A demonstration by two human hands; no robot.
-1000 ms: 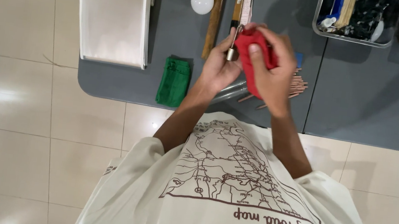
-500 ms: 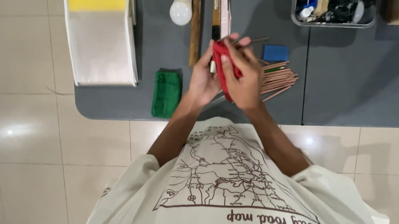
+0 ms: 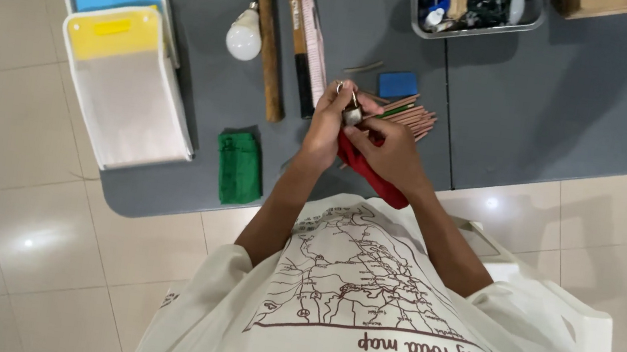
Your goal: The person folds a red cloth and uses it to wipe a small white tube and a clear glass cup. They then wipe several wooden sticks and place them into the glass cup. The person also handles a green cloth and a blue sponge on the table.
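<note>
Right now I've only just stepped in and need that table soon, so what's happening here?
A person stands at a grey table, both hands raised just above its near edge. The right hand grips a red tool; the left hand pinches a small metal piece at its top end. Beside the hands lie pencils, a blue block, two hammers, a bulb and a green cloth.

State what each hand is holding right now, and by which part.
Both hands share a red tool. The right hand wraps its red body; the left hand pinches the small metal piece at its top end. What that piece is cannot be told.
</note>
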